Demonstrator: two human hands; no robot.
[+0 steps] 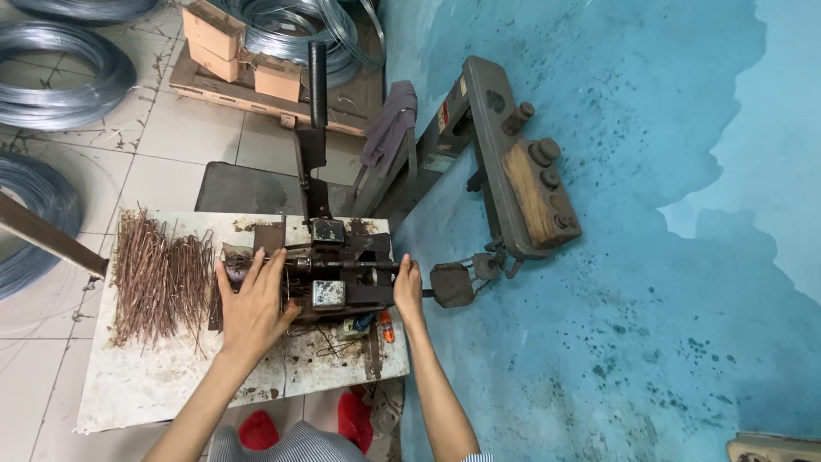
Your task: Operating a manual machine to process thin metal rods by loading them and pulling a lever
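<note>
Overhead, a worn white worktable (154,376) carries a loose heap of rusty bent wire pieces (162,278) at its left side and a dark metal bending jig (333,274) at its right, with an upright black lever (317,85) rising behind. Cardboard boxes (231,38) sit on a wooden pallet (256,98) beyond, among grey wire coils (60,73). Left hand (250,306) lies flat, fingers spread wide, on the jig's left end beside the heap. Right hand (408,289) is closed around the jig's horizontal rod (342,265) at its right end.
</note>
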